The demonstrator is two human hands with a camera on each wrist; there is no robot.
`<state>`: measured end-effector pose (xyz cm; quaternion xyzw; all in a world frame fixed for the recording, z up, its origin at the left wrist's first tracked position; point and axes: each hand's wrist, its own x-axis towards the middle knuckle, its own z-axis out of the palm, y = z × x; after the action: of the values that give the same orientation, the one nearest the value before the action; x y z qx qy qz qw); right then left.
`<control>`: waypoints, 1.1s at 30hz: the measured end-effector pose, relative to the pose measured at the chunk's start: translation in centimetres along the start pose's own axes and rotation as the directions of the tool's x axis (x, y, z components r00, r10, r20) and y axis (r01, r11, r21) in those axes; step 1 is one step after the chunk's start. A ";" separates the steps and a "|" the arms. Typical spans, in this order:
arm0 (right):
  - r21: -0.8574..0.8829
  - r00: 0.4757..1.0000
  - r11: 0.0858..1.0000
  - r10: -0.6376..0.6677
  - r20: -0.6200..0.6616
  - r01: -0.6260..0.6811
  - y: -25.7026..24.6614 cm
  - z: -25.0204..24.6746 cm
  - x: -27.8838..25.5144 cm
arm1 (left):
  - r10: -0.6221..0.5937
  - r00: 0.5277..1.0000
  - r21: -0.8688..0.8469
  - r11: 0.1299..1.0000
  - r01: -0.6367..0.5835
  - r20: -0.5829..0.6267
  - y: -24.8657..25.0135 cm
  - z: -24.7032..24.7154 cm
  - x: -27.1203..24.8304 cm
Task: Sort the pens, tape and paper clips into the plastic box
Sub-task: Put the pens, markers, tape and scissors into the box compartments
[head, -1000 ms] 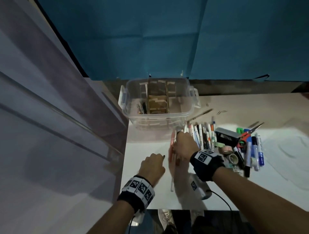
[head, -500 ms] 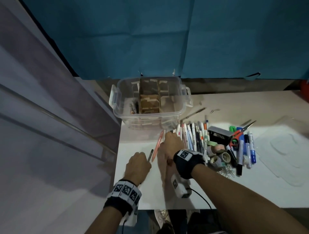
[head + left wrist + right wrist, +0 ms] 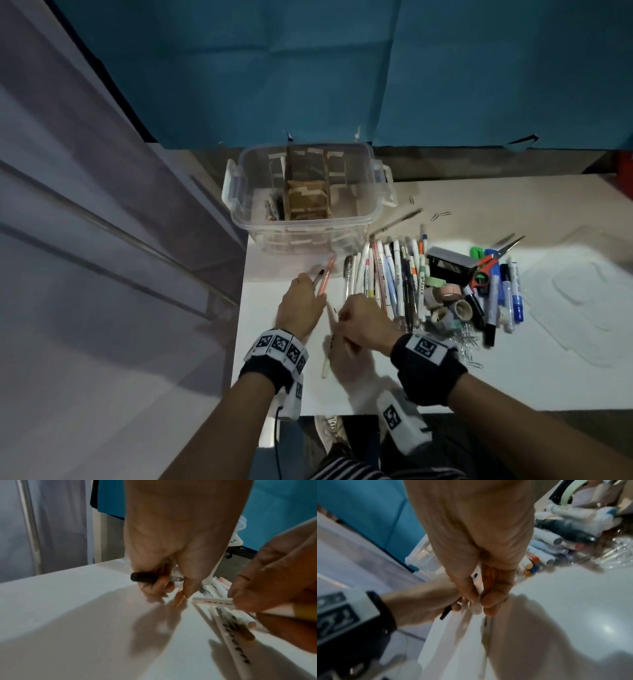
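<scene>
White table (image 3: pixel 394 383) | left hand (image 3: pixel 299 306): black-capped pen (image 3: pixel 145 577) | right hand (image 3: pixel 364 325): white pen (image 3: pixel 212 600)

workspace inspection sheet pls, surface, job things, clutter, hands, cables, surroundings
surface: white table, dimly lit.
job's things: clear plastic box with dividers at the table's far left; pens in a row, tape rolls and paper clips right of them.
clutter: scissors, black case, clear lid.
hands: left hand holds a black pen; right hand pinches a white pen.
cables: black cable hangs from the left wrist.
surroundings: blue backdrop, grey wall on the left.
</scene>
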<state>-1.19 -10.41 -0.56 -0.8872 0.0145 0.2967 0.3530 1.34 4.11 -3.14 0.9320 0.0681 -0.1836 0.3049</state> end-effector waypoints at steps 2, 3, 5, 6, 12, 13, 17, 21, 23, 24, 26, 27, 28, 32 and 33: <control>-0.087 0.997 0.996 -0.012 -0.071 0.005 0.0 2.0 0.4 | 0.002 1.000 0.065 0.998 0.000 -0.022 -0.3 0.1 0.0; -0.105 0.996 0.995 -0.008 -0.091 -0.001 -0.1 2.8 0.6 | 0.001 1.000 0.086 0.996 0.001 -0.028 -0.4 0.0 0.0; -0.107 0.994 0.994 0.001 -0.114 -0.013 -0.3 4.0 0.9 | -0.012 0.999 0.106 0.994 0.015 -0.029 -0.8 -0.3 0.0; -0.104 0.993 0.994 0.008 -0.115 -0.021 -0.5 4.3 0.9 | -0.025 0.999 0.110 0.994 0.027 -0.020 -1.1 -0.5 -0.1; -0.163 0.998 0.986 0.024 -0.059 -0.033 -1.2 2.9 1.1 | -0.109 0.986 0.055 0.993 0.102 0.124 -1.9 -2.9 -0.9; -0.161 0.999 0.987 0.014 -0.046 -0.022 -1.3 2.0 1.2 | -0.112 0.980 0.031 0.994 0.109 0.165 -1.7 -3.7 -1.1; -0.174 0.996 0.982 -0.066 0.054 0.074 -4.4 -3.2 0.7 | -0.062 0.960 -0.196 0.973 0.119 0.275 -0.2 -7.8 -2.8; -0.186 0.961 0.955 -0.196 0.193 0.232 -10.0 -8.4 -0.6 | 0.021 0.960 -0.394 0.914 0.094 0.278 1.9 -13.3 -4.8; -0.193 0.951 0.941 -0.241 0.194 0.278 -12.9 -10.5 -1.0 | 0.065 0.970 -0.438 0.898 0.046 0.235 2.6 -16.3 -5.3; -0.197 0.949 0.934 -0.269 0.164 0.299 -14.3 -11.4 -1.0 | 0.070 0.977 -0.452 0.891 0.029 0.201 3.0 -17.8 -5.4; -0.175 0.945 0.929 -0.319 0.073 0.327 -17.0 -13.0 -0.5 | 0.062 0.987 -0.460 0.888 0.011 0.145 3.8 -20.5 -5.0; -0.139 0.944 0.934 -0.329 0.024 0.329 -18.2 -13.6 0.2 | 0.059 0.989 -0.458 0.889 0.009 0.135 4.2 -21.7 -4.6; -0.096 0.942 0.939 -0.334 -0.020 0.331 -19.3 -14.1 1.1 | 0.057 0.989 -0.445 0.895 0.008 0.134 4.7 -22.8 -4.2; 0.058 0.945 0.950 -0.296 -0.136 0.306 -22.0 -14.7 5.5 | 0.057 0.995 -0.321 0.946 -0.029 0.079 6.2 -26.6 -3.1; 0.104 0.951 0.953 -0.270 -0.149 0.286 -22.2 -14.6 6.5 | 0.051 0.998 -0.326 0.944 -0.040 0.025 6.4 -27.3 -2.9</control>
<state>16.95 -1.83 18.08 -0.8745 -0.0688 0.1827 0.4439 8.43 15.14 21.81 0.8671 0.0708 -0.1779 0.4599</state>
